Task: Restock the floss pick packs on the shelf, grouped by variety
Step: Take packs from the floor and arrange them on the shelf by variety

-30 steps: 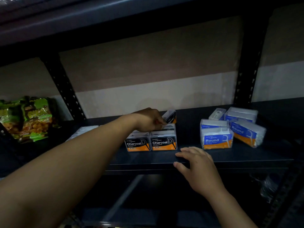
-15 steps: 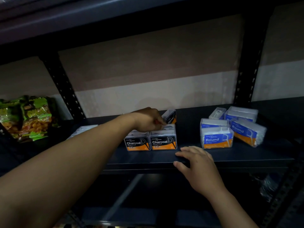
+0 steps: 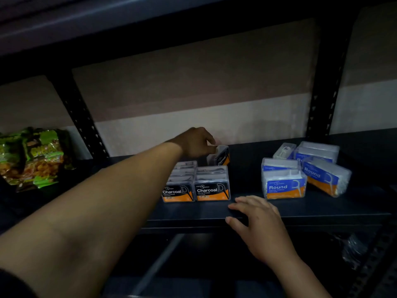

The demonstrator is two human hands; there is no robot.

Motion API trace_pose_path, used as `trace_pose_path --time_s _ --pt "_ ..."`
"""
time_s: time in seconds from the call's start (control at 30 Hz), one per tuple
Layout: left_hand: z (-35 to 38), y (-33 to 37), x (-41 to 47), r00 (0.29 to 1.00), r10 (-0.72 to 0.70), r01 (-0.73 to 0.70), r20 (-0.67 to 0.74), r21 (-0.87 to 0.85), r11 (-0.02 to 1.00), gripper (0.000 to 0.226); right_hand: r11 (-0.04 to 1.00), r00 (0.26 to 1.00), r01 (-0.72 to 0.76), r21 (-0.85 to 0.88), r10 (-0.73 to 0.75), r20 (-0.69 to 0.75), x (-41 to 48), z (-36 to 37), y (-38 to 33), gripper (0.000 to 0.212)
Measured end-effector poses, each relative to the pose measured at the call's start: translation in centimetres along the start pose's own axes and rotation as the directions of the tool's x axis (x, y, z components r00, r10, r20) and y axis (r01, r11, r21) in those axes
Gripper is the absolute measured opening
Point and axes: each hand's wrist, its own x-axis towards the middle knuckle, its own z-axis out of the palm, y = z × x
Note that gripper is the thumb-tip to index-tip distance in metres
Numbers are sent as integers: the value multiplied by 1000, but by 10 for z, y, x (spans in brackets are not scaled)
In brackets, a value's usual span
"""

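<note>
Two black-and-orange Charcoal floss pick packs (image 3: 211, 183) stand side by side at the front of the dark shelf (image 3: 322, 207), with more packs lined up behind them. My left hand (image 3: 196, 143) reaches to the back and pinches a tilted Charcoal pack (image 3: 222, 157) by its top edge. To the right sits a loose group of blue-and-orange Round packs (image 3: 284, 182), one of them (image 3: 326, 176) turned at an angle. My right hand (image 3: 256, 222) rests flat on the shelf's front edge, fingers straight.
Green snack bags (image 3: 32, 158) lie on the shelf at far left, beyond a black perforated upright (image 3: 81, 117). Another upright (image 3: 320, 104) rises at back right. A lower shelf shows dimly below, with a clear wrapped item (image 3: 352, 250) at right.
My left hand has lifted slightly and tipped the rear Charcoal pack more upright. My right hand has stayed on the shelf edge.
</note>
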Motion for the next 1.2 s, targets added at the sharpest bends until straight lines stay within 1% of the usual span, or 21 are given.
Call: trace_pose_path --time_s 0.1,0.17,0.23,0.3,0.37,0.4,0.47,0.53,1.03,1.2 --pt "13 3 13 999 -38 38 20 7 999 50 1000 1000 2 -3 -2 7 1 0 1 39" --pt "22 5 21 998 -53 53 22 10 999 41 1000 1000 4 2 -4 2 1 0 2 40" --pt "29 6 27 998 -56 56 11 28 998 41 1000 1000 9 4 -9 6 1 -1 3 41" --pt "30 7 27 1000 -31 31 1 52 998 39 1000 1000 16 2 -16 11 2 -1 3 41" --pt "26 8 25 999 9 -12 37 79 997 27 1000 1000 17 5 -17 11 2 -2 3 42" --pt "22 9 23 998 22 -27 62 80 996 26 1000 1000 18 9 -18 12 1 -2 3 42" --pt "15 11 18 993 33 -42 114 77 996 35 1000 1000 21 8 -21 17 1 -3 2 42" --pt "11 9 16 988 54 -66 148 77 995 38 1000 999 29 4 -29 19 0 -4 2 42" --pt "6 -2 2 973 115 -128 200 56 990 32 1000 1000 23 19 -23 -14 0 0 3 36" --pt "5 -4 -2 970 121 -135 211 56 989 35 999 1000 23 24 -23 -16 0 0 4 37"
